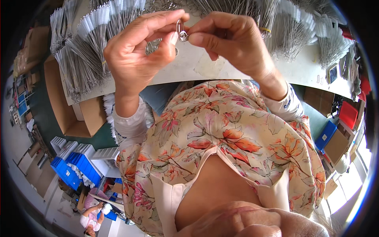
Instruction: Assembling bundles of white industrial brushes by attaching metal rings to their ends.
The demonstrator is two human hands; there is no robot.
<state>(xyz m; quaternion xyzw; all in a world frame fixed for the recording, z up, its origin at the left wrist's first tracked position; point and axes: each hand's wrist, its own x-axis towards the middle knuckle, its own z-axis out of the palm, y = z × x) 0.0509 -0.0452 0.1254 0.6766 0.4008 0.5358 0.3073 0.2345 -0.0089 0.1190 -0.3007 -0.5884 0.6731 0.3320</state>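
Desk (300,73) bears bundles of white-tipped wire stems (85,55) along far side. We note bent-wire loop (183,36) held above desk, between both hands. Our left hand (136,51): grip narrow, thumb and forefinger on loop. Our right hand (237,37): grip pinched at loop's coiled end.

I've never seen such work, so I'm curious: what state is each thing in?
Small silver bent-wire piece: held, raised.
Left hand: closed in a pinch on it.
Right hand: fingertips closed at its coiled end.
Silver wire stems with white ends: bundled, on the white table.
Brown cardboard box: open.
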